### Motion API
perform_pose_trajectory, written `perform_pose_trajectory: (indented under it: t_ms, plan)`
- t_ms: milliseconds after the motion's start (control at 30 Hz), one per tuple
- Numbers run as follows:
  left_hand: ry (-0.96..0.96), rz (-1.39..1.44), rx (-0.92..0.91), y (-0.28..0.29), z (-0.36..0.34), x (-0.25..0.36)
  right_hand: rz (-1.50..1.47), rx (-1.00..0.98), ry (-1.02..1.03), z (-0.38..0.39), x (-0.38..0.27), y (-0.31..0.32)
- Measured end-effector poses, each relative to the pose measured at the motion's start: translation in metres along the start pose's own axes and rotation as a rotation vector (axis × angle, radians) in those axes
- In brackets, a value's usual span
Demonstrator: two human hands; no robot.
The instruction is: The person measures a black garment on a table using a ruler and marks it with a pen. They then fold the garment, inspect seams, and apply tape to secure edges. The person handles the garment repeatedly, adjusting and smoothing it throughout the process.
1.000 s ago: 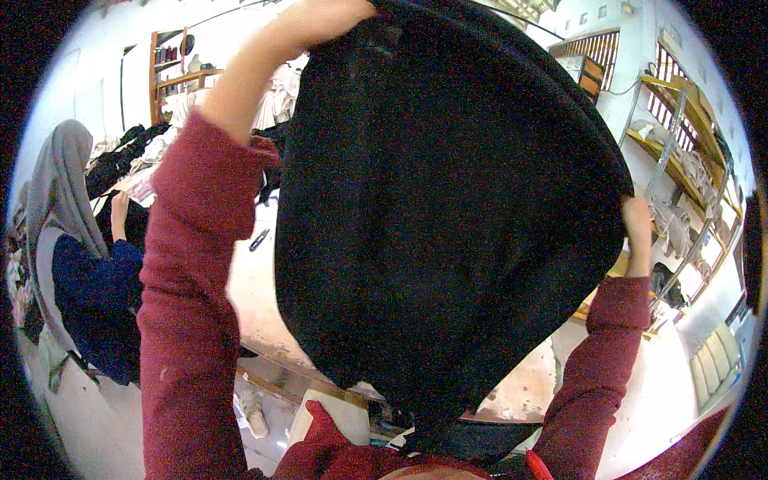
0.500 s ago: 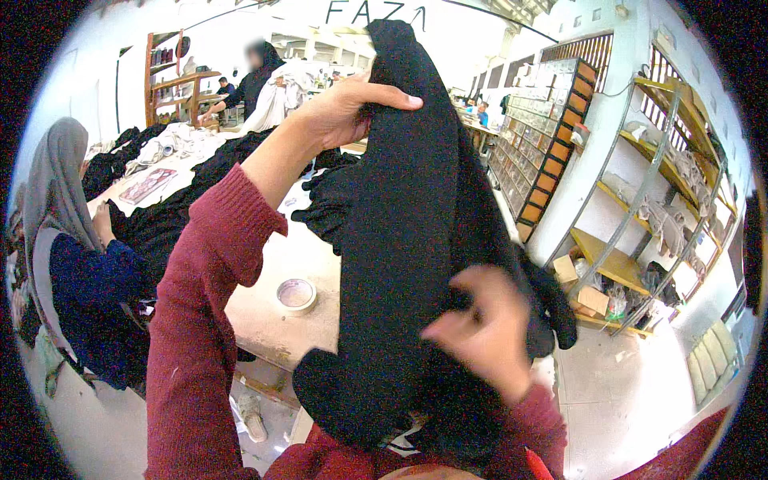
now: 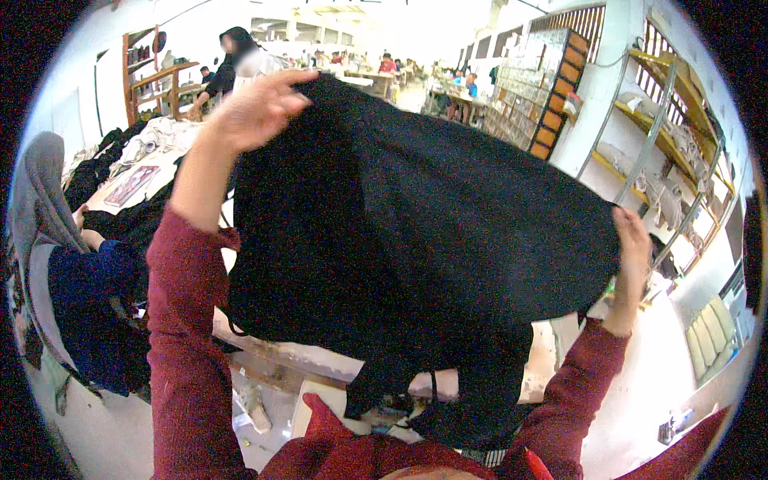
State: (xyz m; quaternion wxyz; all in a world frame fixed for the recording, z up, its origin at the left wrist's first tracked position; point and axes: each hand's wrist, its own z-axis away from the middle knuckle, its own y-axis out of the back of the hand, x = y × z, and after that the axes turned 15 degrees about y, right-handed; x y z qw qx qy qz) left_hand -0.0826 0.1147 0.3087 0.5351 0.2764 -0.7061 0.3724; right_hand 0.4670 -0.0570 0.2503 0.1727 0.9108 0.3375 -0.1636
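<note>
A wide black garment [image 3: 416, 208] hangs stretched out in front of me, covering most of the table behind it. My left hand [image 3: 268, 108], slightly blurred, is closed on its upper left corner. At the far right edge, lower down, my right hand [image 3: 632, 244] grips the cloth with the fingers partly hidden behind it. Loose parts of the garment droop toward my lap, and a thin dark cord or strip dangles below it.
To my left a co-worker in a navy top [image 3: 92, 312] stands at a table piled with dark cloth. White cloth [image 3: 152, 144] lies farther back. A metal shelf rack [image 3: 664, 144] holds bundles on the right, near a tall compartment cabinet [image 3: 536, 88].
The long, folded black cloth is now spread wide. My left hand has moved left; my right hand has gone outward to the right and up. The tape roll is now hidden.
</note>
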Motion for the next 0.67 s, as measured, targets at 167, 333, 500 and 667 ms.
perform_pose_trajectory:
  t_ms: [167,333,500,667]
  plan:
    - [0.69,0.029,0.254,-0.003,-0.044,-0.13,0.432,-0.749,-0.297,0.077,0.083,-0.067]
    - [0.163,-0.63,0.389,-0.041,0.04,-0.219,0.428,-0.559,-0.185,0.173,0.061,-0.046]
    - [0.033,-0.768,0.57,-0.1,0.101,-0.258,0.263,-0.447,-0.18,0.194,-0.009,-0.059]
    - [0.217,-0.747,0.558,-0.12,0.099,-0.293,0.194,-0.897,0.166,0.196,-0.032,-0.138]
